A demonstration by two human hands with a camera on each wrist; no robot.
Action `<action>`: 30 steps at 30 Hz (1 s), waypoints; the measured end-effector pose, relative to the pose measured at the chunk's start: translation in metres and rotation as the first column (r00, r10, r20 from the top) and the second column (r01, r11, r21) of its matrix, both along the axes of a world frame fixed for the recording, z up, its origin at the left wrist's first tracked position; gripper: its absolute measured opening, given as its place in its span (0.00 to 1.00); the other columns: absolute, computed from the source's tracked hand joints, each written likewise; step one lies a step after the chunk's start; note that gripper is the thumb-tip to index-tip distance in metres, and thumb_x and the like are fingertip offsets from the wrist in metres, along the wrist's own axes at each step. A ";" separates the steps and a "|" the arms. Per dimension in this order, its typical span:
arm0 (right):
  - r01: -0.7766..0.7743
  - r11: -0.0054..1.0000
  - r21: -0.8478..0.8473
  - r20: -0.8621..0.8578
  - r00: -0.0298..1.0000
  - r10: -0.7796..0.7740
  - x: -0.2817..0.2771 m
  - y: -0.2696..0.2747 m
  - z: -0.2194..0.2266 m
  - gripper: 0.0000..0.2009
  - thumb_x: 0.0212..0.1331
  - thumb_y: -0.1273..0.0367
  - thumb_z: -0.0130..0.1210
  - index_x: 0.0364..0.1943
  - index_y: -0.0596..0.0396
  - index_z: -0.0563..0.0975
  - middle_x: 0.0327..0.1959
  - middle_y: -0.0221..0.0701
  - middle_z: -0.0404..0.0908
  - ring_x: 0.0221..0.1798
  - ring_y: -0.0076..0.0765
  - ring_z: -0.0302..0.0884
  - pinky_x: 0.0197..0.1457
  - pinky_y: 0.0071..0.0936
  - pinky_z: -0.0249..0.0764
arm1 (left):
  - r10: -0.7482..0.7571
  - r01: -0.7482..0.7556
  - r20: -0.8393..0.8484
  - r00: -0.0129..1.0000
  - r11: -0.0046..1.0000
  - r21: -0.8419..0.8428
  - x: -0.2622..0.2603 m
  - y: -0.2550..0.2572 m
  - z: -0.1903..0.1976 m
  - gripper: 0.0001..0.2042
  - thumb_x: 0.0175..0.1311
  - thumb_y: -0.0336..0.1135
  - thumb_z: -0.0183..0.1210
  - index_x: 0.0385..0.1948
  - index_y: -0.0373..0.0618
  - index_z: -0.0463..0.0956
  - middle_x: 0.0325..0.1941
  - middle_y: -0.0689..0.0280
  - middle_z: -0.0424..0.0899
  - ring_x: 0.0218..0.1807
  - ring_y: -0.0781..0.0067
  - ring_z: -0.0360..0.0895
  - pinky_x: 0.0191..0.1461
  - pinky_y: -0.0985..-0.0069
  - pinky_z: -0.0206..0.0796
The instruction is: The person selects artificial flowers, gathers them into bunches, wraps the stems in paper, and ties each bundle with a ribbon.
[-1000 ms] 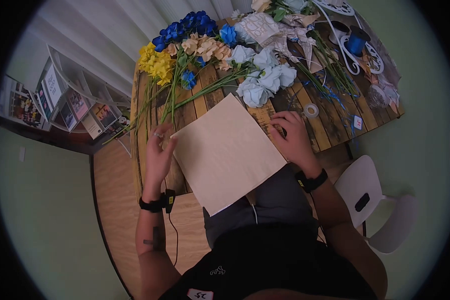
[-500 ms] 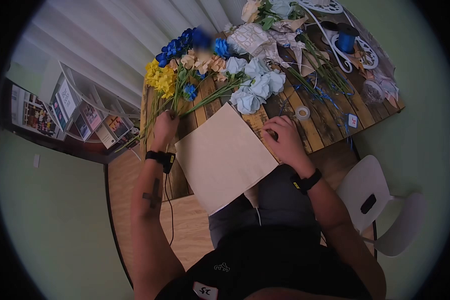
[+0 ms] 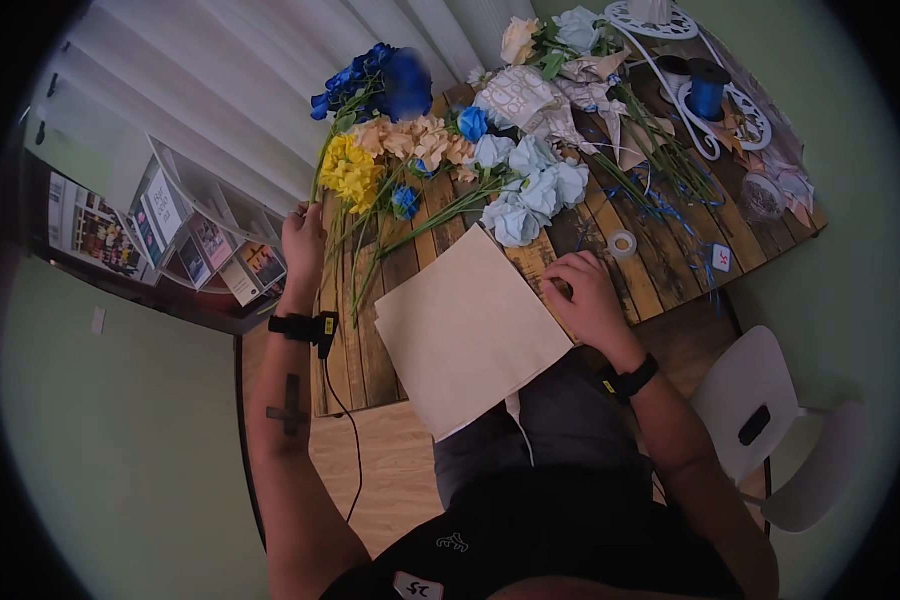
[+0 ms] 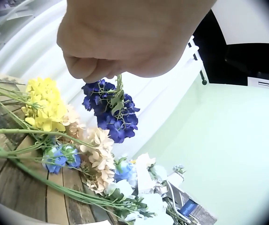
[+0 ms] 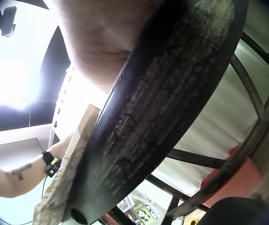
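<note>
Plank table, blue flowers held up by the stem

Blue flowers: far left, before the curtain. Left hand clamped round their stem. Right hand loosely bent beside paper, nothing seen in it. Risks: stem could snag yellow flowers, dragging them; paper, overhanging the near edge, could slide off if bumped.

A blur hides part of the dark blue flowers.

white chair, black object on its seat, pleated pale curtain, green wall
</note>
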State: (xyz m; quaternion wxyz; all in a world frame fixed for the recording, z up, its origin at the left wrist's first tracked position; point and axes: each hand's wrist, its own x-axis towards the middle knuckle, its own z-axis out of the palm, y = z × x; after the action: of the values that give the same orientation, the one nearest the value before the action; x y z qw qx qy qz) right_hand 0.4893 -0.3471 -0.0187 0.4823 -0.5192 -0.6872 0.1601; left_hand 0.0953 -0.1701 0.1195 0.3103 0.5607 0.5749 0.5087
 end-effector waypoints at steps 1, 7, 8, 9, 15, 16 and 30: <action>0.002 1.000 -0.016 0.001 1.000 -0.002 0.000 -0.001 0.002 0.05 0.59 0.70 0.62 0.35 0.57 0.82 0.40 0.32 0.82 0.50 0.44 0.75 0.57 0.39 0.70 | -0.060 0.055 0.084 0.995 0.997 0.058 -0.005 0.002 0.001 0.07 0.77 0.35 0.53 0.37 0.44 0.72 0.19 0.79 0.59 0.16 0.88 0.53 0.19 0.82 0.43; 0.001 1.000 -0.010 -0.025 1.000 -0.002 -0.001 0.000 0.002 0.05 0.59 0.70 0.62 0.34 0.57 0.82 0.39 0.33 0.81 0.50 0.44 0.75 0.57 0.39 0.69 | -0.185 0.129 0.277 0.943 0.970 0.208 0.003 -0.032 0.022 0.08 0.78 0.39 0.53 0.41 0.46 0.73 0.21 0.80 0.56 0.18 0.87 0.47 0.21 0.81 0.39; 0.008 1.000 -0.010 -0.009 1.000 -0.009 -0.001 -0.001 0.002 0.05 0.58 0.70 0.62 0.34 0.57 0.82 0.39 0.33 0.81 0.50 0.44 0.75 0.57 0.39 0.70 | -0.270 0.203 0.385 0.882 0.957 0.206 0.002 -0.038 0.024 0.08 0.78 0.40 0.53 0.42 0.46 0.73 0.21 0.80 0.55 0.18 0.87 0.47 0.21 0.81 0.38; 0.000 1.000 0.000 -0.008 1.000 0.000 -0.001 -0.002 0.002 0.05 0.58 0.70 0.62 0.34 0.57 0.82 0.39 0.33 0.81 0.50 0.44 0.75 0.57 0.39 0.70 | -0.345 0.273 0.488 0.802 0.938 0.215 0.001 -0.044 0.026 0.09 0.78 0.41 0.53 0.43 0.47 0.73 0.21 0.80 0.54 0.18 0.87 0.46 0.22 0.81 0.38; 0.001 0.999 0.035 -0.030 1.000 0.000 -0.004 0.002 -0.003 0.05 0.57 0.70 0.61 0.33 0.58 0.82 0.37 0.33 0.81 0.48 0.45 0.76 0.54 0.40 0.72 | -0.473 0.511 0.706 0.527 0.840 0.182 -0.009 -0.082 0.012 0.12 0.80 0.45 0.48 0.46 0.48 0.72 0.22 0.78 0.52 0.21 0.85 0.45 0.24 0.81 0.40; -0.003 1.000 0.030 -0.028 1.000 0.004 -0.007 0.002 -0.001 0.05 0.57 0.70 0.61 0.33 0.58 0.82 0.37 0.33 0.81 0.48 0.45 0.76 0.54 0.40 0.72 | -0.488 0.526 0.698 0.523 0.830 0.187 -0.010 -0.089 0.013 0.12 0.81 0.45 0.47 0.46 0.48 0.72 0.22 0.78 0.52 0.21 0.85 0.45 0.24 0.82 0.40; 0.004 1.000 -0.004 0.055 0.998 -0.004 -0.010 0.000 0.000 0.05 0.58 0.72 0.60 0.35 0.60 0.82 0.39 0.35 0.81 0.48 0.44 0.76 0.54 0.37 0.72 | -0.384 0.366 0.535 0.752 0.919 0.145 -0.060 -0.096 -0.013 0.09 0.81 0.42 0.48 0.44 0.49 0.72 0.20 0.79 0.53 0.19 0.87 0.45 0.22 0.82 0.38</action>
State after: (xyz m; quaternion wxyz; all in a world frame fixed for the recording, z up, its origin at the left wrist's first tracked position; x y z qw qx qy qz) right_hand 0.4794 -0.3471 -0.0183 0.4627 -0.5257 -0.6988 0.1460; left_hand 0.0355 -0.2665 0.1066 0.5500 0.4977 0.3282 0.5849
